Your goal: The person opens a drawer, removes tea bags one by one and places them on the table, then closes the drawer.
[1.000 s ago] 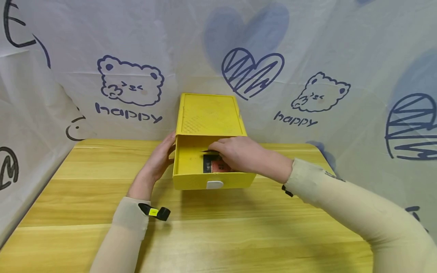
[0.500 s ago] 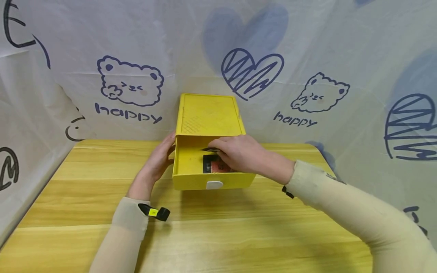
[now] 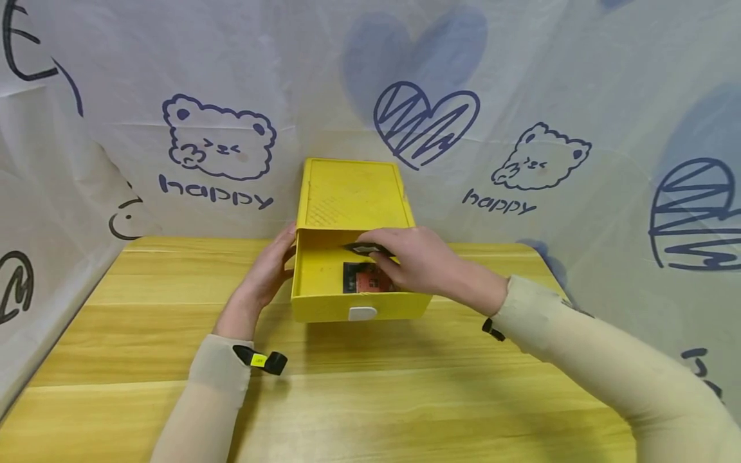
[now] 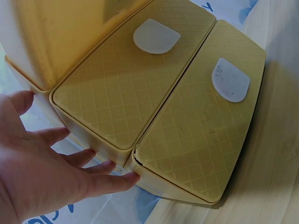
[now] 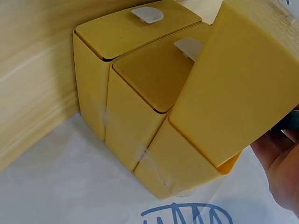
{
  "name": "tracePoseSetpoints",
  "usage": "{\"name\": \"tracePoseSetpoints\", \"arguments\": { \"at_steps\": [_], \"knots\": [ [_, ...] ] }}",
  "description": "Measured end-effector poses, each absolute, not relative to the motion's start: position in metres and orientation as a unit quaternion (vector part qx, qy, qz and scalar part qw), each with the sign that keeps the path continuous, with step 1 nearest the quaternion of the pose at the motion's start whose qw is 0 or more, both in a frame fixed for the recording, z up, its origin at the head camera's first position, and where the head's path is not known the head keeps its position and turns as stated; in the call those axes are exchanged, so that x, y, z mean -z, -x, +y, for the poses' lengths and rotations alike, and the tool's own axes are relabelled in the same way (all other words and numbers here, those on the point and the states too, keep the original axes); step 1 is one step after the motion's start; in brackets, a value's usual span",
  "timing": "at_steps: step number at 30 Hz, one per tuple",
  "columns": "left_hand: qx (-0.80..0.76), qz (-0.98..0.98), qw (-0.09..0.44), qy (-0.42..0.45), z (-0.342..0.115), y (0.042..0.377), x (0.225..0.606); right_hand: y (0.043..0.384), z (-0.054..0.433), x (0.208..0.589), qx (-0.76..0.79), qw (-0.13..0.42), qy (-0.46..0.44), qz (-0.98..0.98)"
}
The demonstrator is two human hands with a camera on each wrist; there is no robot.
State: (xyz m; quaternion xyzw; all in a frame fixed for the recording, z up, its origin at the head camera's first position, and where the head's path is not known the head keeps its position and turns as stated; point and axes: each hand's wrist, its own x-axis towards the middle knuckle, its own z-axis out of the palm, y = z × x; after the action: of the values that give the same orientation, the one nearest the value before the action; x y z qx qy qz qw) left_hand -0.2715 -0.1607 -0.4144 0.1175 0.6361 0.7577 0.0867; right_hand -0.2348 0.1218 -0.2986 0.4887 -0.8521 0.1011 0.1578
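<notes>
A yellow drawer unit (image 3: 359, 193) stands with its top drawer (image 3: 318, 276) pulled out. Over the drawer, my right hand (image 3: 422, 260) pinches a dark flat packet (image 3: 367, 248) between thumb and fingers. Below it, on the drawer floor, lies a black and red packet (image 3: 359, 278), partly covered by the hand. My left hand (image 4: 51, 158) spreads its fingers along the unit's side, fingertips at the edges of the stacked drawers. In the right wrist view, only part of the right hand (image 5: 280, 170) shows beside the open drawer, with a dark edge of the held packet (image 5: 290, 122).
Two lower drawers with white pull tabs (image 4: 156, 36) are closed under the open one. The unit is on a wood-grain table (image 3: 370, 399), close to a white cloth backdrop (image 3: 324, 77) with bear and heart drawings.
My right hand has risen slightly and shifted a little right, lifting the dark packet so more of its face shows. The left hand and the drawer unit have stayed in place.
</notes>
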Motion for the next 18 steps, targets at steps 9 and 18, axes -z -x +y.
{"name": "tracePoseSetpoints", "arguments": {
  "at_steps": [9, 18],
  "knots": [
    [-0.756, 0.639, 0.090, -0.115, -0.161, 0.271, 0.414, 0.234, 0.128, 0.304, -0.160, 0.207, -0.508, -0.821],
    [-0.757, 0.638, 0.090, -0.111, -0.162, 0.272, 0.414, 0.233, 0.135, 0.309, -0.219, 0.238, -0.517, -0.793]
  ]
}}
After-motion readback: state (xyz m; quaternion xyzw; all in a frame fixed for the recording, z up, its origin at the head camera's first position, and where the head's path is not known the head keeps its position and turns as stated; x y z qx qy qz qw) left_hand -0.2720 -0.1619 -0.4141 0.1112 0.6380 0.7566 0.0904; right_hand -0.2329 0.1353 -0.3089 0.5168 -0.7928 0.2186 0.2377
